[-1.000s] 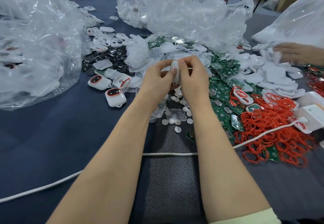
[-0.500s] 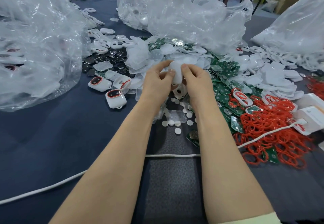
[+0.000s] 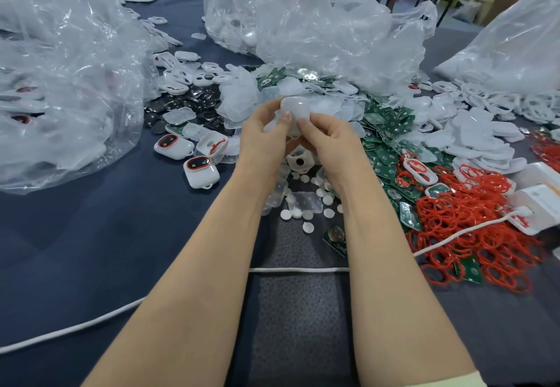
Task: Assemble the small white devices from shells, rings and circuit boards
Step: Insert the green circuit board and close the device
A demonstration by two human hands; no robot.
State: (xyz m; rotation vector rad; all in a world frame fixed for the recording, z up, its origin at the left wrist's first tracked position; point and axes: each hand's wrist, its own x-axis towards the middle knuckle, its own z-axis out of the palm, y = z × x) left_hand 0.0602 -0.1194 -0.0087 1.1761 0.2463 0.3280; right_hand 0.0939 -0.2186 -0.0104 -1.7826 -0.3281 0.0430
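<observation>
Above the table [image 3: 91, 250], left hand [image 3: 263, 141], right hand [image 3: 328, 141], thumbs pinching white shell [image 3: 295, 111]

Clear plastic bags [image 3: 318, 29], white cord [image 3: 297, 270] across blue table [image 3: 91, 250]

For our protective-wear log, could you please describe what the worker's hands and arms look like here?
The left hand and right hand are bare: no gloves, rings or watch show. The left forearm and right forearm are uncovered; a pale cream sleeve shows near the right elbow.
</observation>
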